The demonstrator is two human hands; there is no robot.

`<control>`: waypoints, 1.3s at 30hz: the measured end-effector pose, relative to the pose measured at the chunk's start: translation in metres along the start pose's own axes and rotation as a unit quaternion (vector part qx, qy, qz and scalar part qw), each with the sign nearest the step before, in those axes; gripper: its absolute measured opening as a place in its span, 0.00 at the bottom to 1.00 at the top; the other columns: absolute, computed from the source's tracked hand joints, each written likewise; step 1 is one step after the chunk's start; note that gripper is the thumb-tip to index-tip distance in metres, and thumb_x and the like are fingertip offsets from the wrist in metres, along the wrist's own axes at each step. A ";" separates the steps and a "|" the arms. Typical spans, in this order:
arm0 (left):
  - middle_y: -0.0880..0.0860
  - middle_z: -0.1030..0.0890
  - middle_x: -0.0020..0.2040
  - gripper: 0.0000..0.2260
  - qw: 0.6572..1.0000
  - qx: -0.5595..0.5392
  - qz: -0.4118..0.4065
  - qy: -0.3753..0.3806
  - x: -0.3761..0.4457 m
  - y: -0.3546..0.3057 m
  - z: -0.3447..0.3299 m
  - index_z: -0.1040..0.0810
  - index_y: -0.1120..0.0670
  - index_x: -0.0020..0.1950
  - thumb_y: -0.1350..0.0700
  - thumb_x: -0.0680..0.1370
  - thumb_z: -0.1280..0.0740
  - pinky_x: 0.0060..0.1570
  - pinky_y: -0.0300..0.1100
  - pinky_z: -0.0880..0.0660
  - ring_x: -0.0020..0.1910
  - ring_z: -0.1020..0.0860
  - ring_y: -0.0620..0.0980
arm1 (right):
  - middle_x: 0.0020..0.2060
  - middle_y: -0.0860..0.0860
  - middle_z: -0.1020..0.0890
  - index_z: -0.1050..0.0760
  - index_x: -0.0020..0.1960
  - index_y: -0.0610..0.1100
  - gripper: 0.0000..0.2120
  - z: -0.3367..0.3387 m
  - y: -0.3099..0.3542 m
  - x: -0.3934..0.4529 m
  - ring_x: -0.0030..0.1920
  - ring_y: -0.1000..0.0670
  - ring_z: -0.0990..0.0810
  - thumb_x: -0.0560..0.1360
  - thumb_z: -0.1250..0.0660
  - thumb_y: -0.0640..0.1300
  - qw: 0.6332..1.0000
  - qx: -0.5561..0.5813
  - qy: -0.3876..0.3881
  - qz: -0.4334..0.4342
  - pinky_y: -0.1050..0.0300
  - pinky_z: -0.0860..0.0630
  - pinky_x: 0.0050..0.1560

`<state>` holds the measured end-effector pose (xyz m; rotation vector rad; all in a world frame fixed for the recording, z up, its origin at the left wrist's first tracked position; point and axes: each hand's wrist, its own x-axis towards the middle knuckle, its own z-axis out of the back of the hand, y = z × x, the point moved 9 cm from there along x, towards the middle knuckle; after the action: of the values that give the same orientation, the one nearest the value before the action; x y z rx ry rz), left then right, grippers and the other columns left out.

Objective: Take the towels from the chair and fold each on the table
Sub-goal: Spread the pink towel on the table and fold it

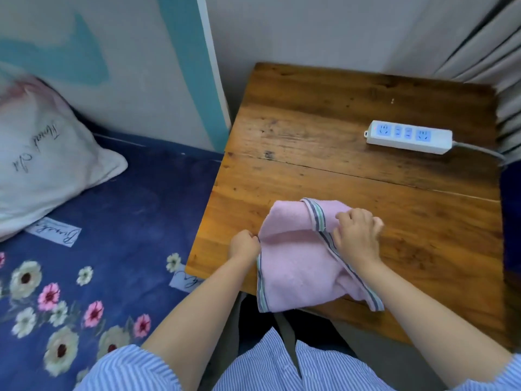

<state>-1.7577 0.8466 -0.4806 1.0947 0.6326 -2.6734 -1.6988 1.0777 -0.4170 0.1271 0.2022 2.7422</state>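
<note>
A: Pink towel (296, 266), count one, lies on the wooden table (352, 170), its near end overhanging the table's near edge.

B: Grips?

A: Left hand (244, 246) pinches the left fold; right hand (356, 235) curls around the striped hem. Long axis runs near to far. Bare wood extends beyond the right fingers to one power strip (408, 136).
</note>
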 end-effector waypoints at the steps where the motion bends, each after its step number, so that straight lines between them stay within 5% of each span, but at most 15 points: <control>1: 0.61 0.23 0.60 0.12 1.000 -0.005 0.008 0.007 0.008 0.006 -0.002 0.25 0.62 0.56 0.59 0.81 0.46 0.52 0.45 0.29 0.55 0.26 0.58 | 0.32 0.45 0.24 0.24 0.35 0.42 0.05 -0.004 0.009 -0.002 0.40 0.44 0.29 0.66 0.35 0.43 1.000 -0.012 -0.001 0.015 0.53 0.40 0.44; 4: 0.60 0.23 0.56 0.15 0.998 -0.043 0.020 0.040 0.022 0.015 -0.011 0.23 0.63 0.54 0.59 0.82 0.48 0.53 0.44 0.29 0.52 0.26 0.57 | 0.32 0.45 0.23 0.24 0.35 0.42 0.11 -0.023 0.029 -0.006 0.35 0.42 0.23 0.62 0.23 0.46 0.998 0.008 0.068 0.001 0.53 0.38 0.38; 7: 0.58 0.25 0.46 0.15 0.994 -0.082 0.015 0.070 0.033 0.016 -0.023 0.27 0.55 0.37 0.59 0.81 0.46 0.45 0.42 0.32 0.45 0.28 0.53 | 0.35 0.42 0.21 0.23 0.37 0.39 0.13 -0.034 0.038 0.001 0.37 0.39 0.23 0.63 0.23 0.47 0.992 0.028 0.111 -0.050 0.50 0.34 0.37; 12: 0.60 0.21 0.51 0.06 0.981 -0.170 0.042 0.088 0.041 0.023 -0.034 0.26 0.58 0.47 0.57 0.79 0.40 0.53 0.48 0.25 0.52 0.22 0.59 | 0.44 0.38 0.22 0.23 0.46 0.35 0.14 -0.045 0.036 0.018 0.49 0.37 0.26 0.71 0.30 0.47 0.985 0.023 0.108 -0.130 0.47 0.38 0.48; 16: 0.55 0.26 0.42 0.12 0.982 -0.155 0.013 0.110 0.045 0.020 -0.043 0.31 0.53 0.34 0.58 0.76 0.35 0.43 0.41 0.32 0.43 0.29 0.53 | 0.40 0.38 0.21 0.22 0.41 0.36 0.08 -0.054 0.045 0.032 0.47 0.38 0.23 0.69 0.30 0.42 0.987 -0.007 0.110 -0.115 0.50 0.44 0.44; 18: 0.56 0.27 0.37 0.12 0.979 -0.166 -0.004 0.115 0.047 0.019 -0.044 0.31 0.55 0.32 0.61 0.76 0.37 0.39 0.41 0.36 0.39 0.31 0.52 | 0.30 0.42 0.22 0.24 0.31 0.38 0.04 -0.056 0.046 0.037 0.37 0.39 0.22 0.64 0.34 0.37 0.989 -0.019 0.098 -0.105 0.54 0.50 0.40; 20: 0.54 0.31 0.32 0.14 0.972 -0.204 -0.002 0.114 0.045 0.019 -0.036 0.34 0.55 0.31 0.62 0.76 0.39 0.33 0.42 0.40 0.33 0.36 0.51 | 0.28 0.40 0.22 0.26 0.28 0.38 0.08 -0.054 0.043 0.040 0.36 0.39 0.23 0.63 0.42 0.36 0.988 0.020 0.094 -0.118 0.52 0.48 0.41; 23: 0.51 0.34 0.35 0.13 0.962 -0.232 -0.002 0.143 0.046 0.018 -0.025 0.38 0.54 0.35 0.59 0.79 0.43 0.33 0.41 0.42 0.34 0.37 0.48 | 0.38 0.36 0.20 0.24 0.35 0.37 0.17 -0.043 0.031 0.044 0.46 0.38 0.25 0.68 0.50 0.43 0.981 0.077 0.076 -0.159 0.55 0.46 0.41; 26: 0.51 0.34 0.37 0.12 0.961 -0.208 -0.018 0.182 0.044 0.013 -0.011 0.38 0.54 0.37 0.58 0.80 0.44 0.34 0.40 0.41 0.34 0.36 0.47 | 0.43 0.34 0.19 0.22 0.42 0.32 0.13 -0.018 0.012 0.044 0.48 0.36 0.24 0.76 0.40 0.40 0.956 0.190 0.038 -0.219 0.56 0.42 0.39; 30: 0.51 0.37 0.31 0.17 0.974 -0.176 -0.071 0.126 0.045 0.006 0.025 0.39 0.54 0.32 0.62 0.77 0.37 0.32 0.39 0.42 0.30 0.39 0.48 | 0.47 0.39 0.18 0.21 0.51 0.33 0.11 0.012 -0.031 0.029 0.50 0.40 0.23 0.75 0.39 0.37 0.892 0.301 -0.015 -0.338 0.60 0.34 0.45; 36: 0.53 0.27 0.34 0.17 0.973 -0.203 -0.018 0.110 0.043 0.001 0.043 0.33 0.55 0.30 0.58 0.80 0.38 0.42 0.39 0.37 0.40 0.28 0.52 | 0.44 0.43 0.22 0.22 0.51 0.31 0.10 0.013 -0.069 -0.005 0.46 0.44 0.25 0.76 0.39 0.36 0.832 0.358 0.031 -0.423 0.56 0.32 0.46; 39: 0.56 0.28 0.34 0.18 0.981 -0.151 -0.017 0.123 0.043 -0.005 0.023 0.32 0.56 0.30 0.59 0.81 0.43 0.29 0.39 0.42 0.42 0.28 0.52 | 0.44 0.45 0.22 0.21 0.51 0.33 0.10 0.008 -0.073 -0.019 0.46 0.45 0.26 0.76 0.39 0.36 0.833 0.362 0.075 -0.413 0.57 0.32 0.45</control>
<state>-1.8042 0.8405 -0.4941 1.3401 1.0701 -2.3789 -1.6528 1.1383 -0.4218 0.0105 1.0606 1.6890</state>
